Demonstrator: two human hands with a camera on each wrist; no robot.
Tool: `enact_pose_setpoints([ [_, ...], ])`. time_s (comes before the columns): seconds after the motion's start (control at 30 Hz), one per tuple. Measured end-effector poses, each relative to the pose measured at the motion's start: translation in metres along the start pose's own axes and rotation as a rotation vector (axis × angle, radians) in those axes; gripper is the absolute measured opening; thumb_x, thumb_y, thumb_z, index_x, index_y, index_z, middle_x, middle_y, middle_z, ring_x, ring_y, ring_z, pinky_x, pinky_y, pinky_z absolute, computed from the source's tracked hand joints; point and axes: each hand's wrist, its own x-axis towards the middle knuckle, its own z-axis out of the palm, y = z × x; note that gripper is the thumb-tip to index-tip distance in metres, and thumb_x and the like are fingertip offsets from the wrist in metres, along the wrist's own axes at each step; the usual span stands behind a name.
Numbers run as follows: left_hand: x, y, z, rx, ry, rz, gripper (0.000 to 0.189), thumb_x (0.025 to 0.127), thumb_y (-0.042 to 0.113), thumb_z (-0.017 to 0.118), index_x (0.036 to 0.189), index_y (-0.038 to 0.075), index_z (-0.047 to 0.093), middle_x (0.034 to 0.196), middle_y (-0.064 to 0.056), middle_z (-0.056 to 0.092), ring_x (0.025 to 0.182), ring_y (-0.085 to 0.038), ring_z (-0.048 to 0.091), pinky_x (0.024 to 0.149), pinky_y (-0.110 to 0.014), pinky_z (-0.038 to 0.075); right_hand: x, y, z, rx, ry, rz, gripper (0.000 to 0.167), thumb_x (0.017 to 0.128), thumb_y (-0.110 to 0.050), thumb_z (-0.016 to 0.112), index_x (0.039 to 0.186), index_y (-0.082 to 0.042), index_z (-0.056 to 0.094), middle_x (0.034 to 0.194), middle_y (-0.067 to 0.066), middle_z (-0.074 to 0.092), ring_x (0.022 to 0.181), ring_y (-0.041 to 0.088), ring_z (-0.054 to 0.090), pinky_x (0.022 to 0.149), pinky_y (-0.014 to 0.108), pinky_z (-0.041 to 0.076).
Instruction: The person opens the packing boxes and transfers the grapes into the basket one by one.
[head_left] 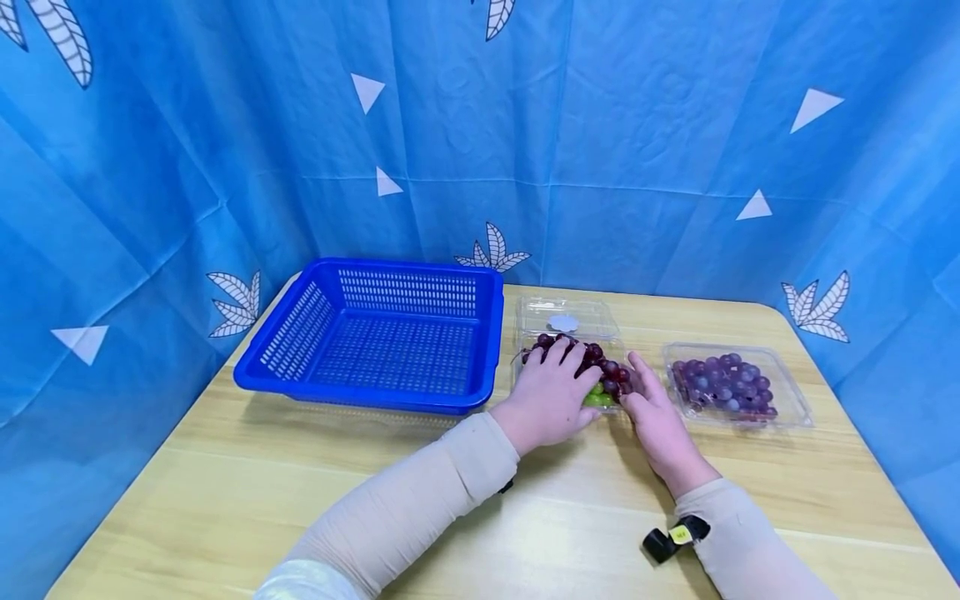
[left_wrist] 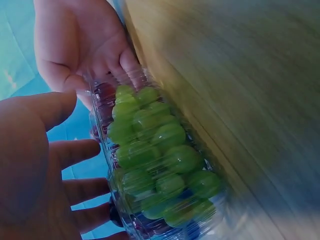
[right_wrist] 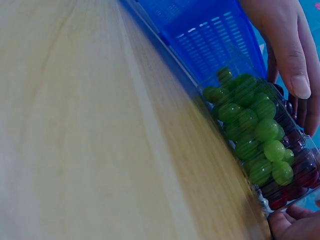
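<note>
An open clear plastic clamshell box (head_left: 517,379) of grapes stands between my hands. Dark red grapes (head_left: 613,372) heap on top, while green grapes (left_wrist: 170,160) show through the near side wall. My left hand (head_left: 551,396) reaches over the heap from the near side, its spread fingers resting on the red grapes and partly covering them. At the box's right end, my right hand (head_left: 660,425) holds the corner, thumb up along the end and fingers low at the base. In the right wrist view, the left hand (right_wrist: 292,60) hangs over the box's far edge.
A blue perforated basket (head_left: 491,333) stands left of the box. To the right lies another clear clamshell box (head_left: 791,400) with purple grapes (head_left: 727,387). The grape box's lid (head_left: 562,312) is folded back toward the blue curtain (head_left: 637,208) behind the wooden table (head_left: 585,533).
</note>
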Motion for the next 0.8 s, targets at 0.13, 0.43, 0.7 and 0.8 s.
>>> enact_pose_setpoints([
  [0.13,0.003,-0.003,0.002,-0.006,0.032,-0.002,0.064,0.098,0.065,0.047,0.151,0.029,0.042,0.159,-0.008,0.034,0.146,-0.033,0.029,0.112,-0.054,0.034,0.000,0.000,0.001,0.005,0.000,0.000,0.076,0.100,-0.001,0.041,0.164,-0.018,0.003,0.167,0.018,0.006,0.152,0.038,0.006,0.119,0.060,0.010],
  [0.43,0.017,-0.007,0.002,-0.052,0.021,-0.037,0.068,0.098,0.059,0.052,0.157,0.029,0.035,0.162,-0.010,0.030,0.147,-0.035,0.028,0.115,-0.054,0.030,0.001,0.002,0.001,0.010,-0.005,0.003,0.076,0.101,-0.002,0.040,0.164,-0.018,0.001,0.167,0.020,0.008,0.152,0.037,0.008,0.119,0.059,0.011],
  [0.7,0.026,-0.013,-0.002,-0.107,-0.012,-0.119,0.062,0.100,0.053,0.055,0.155,0.030,0.039,0.162,-0.009,0.030,0.147,-0.034,0.030,0.114,-0.054,0.032,0.002,0.003,0.001,0.003,-0.006,0.003,0.077,0.099,-0.001,0.041,0.164,-0.016,0.003,0.167,0.019,0.008,0.152,0.039,0.008,0.119,0.060,0.011],
  [0.8,0.029,-0.014,-0.004,-0.132,-0.015,-0.144,0.059,0.100,0.050,0.055,0.154,0.030,0.041,0.160,-0.008,0.035,0.145,-0.032,0.034,0.113,-0.053,0.033,0.002,0.003,0.000,-0.005,0.001,-0.006,0.077,0.099,-0.001,0.042,0.164,-0.016,0.004,0.167,0.018,0.008,0.152,0.039,0.009,0.119,0.060,0.012],
])
